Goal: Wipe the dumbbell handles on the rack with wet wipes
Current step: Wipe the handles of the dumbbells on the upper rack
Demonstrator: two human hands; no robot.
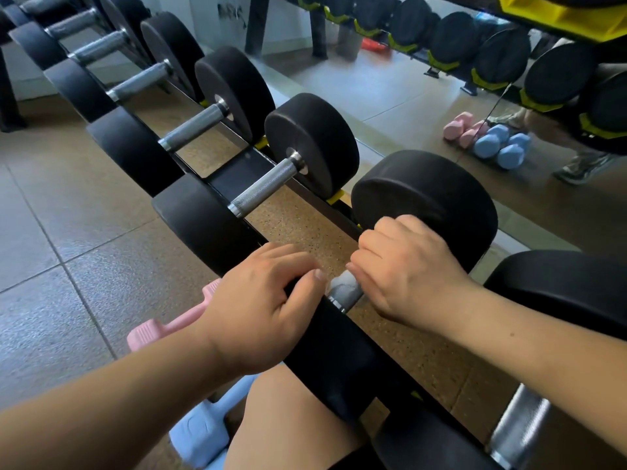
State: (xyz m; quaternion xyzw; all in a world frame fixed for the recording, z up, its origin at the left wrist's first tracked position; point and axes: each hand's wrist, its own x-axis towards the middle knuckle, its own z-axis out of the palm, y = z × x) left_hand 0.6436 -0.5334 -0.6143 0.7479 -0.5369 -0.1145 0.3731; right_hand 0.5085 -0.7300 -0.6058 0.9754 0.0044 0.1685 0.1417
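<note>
Dumbbell handle (343,290), knurled grey metal, sits just below the middle of the view, toward 5 o'clock. It lies on a black rack (237,171) that runs from 11 o'clock down to 5 o'clock.

The right hand (407,276) reaches in from 4 o'clock, its fingers curled round the handle and gripping it. A pale patch under them may be a wet wipe, but that cannot be told.

The left hand (261,307) comes from 8 o'clock and lies on the near weight head (336,354), fingers bent over its rim, holding it.

Other dumbbells (315,144) line the rack toward 11 o'clock. On the tiled floor (68,232) at 7 o'clock lie a pink dumbbell (169,325) and a blue dumbbell (200,432). A mirror (390,89) fills 1 o'clock.
</note>
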